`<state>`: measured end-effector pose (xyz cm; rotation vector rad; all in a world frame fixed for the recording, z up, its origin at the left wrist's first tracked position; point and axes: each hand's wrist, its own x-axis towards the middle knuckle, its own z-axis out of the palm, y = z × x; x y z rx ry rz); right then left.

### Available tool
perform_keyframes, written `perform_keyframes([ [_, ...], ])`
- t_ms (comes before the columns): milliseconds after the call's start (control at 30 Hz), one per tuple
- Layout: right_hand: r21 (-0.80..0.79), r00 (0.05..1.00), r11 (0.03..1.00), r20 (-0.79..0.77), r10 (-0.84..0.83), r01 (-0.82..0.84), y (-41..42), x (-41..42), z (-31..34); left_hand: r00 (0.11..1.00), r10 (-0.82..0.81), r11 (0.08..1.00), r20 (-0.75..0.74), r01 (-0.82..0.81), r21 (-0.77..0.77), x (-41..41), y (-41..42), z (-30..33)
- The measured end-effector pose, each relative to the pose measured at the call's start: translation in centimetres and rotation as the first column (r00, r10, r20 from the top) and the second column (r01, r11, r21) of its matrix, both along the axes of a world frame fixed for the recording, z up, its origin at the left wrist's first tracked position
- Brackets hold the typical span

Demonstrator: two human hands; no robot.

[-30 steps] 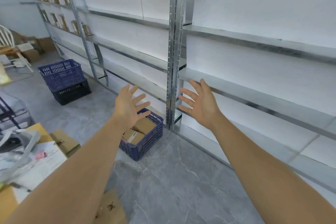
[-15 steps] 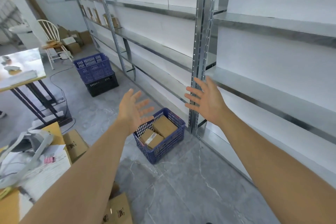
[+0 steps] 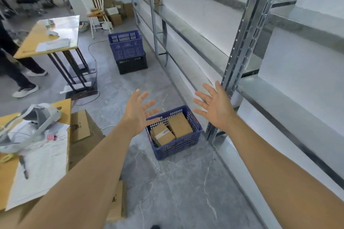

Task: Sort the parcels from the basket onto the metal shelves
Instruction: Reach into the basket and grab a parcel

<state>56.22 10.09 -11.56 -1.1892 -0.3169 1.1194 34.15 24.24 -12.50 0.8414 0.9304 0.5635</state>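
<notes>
A blue plastic basket (image 3: 178, 146) stands on the grey floor beside the shelf upright. Inside lie brown cardboard parcels: one plain (image 3: 180, 125), one with a white label (image 3: 162, 134). My left hand (image 3: 139, 110) hovers above the basket's left rim, fingers spread, holding nothing. My right hand (image 3: 214, 107) is raised above the basket's right side, palm open and empty, close to the metal upright (image 3: 242, 46). The metal shelves (image 3: 279, 96) run along the right wall with bare boards.
Stacked blue and black crates (image 3: 128, 52) stand farther along the shelves. A desk with papers and a white headset (image 3: 35, 121) is at my left, cardboard boxes (image 3: 81, 126) beside it. A table (image 3: 50, 35), a chair (image 3: 96, 9) and a person's legs (image 3: 16, 74) are beyond.
My view has swung left and down, bringing the basket to the centre and showing more of the room. Both hands stay open and spread, now nearer the basket.
</notes>
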Motion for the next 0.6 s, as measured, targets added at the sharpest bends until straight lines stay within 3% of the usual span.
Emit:
perform_keyframes([
  [233,-0.037,0.995,0.994,0.008,0.102,-0.102,7.1,3.0,-2.4,0.996,0.067,0.997,-0.055,-0.069,-0.033,2.1,5.9,-2.4],
  [600,-0.1,0.99,0.986,0.037,0.135,-0.131,20.2,7.4,-3.9,0.994,0.084,0.991,-0.07,-0.091,-0.097,6.5,18.2,-5.8],
])
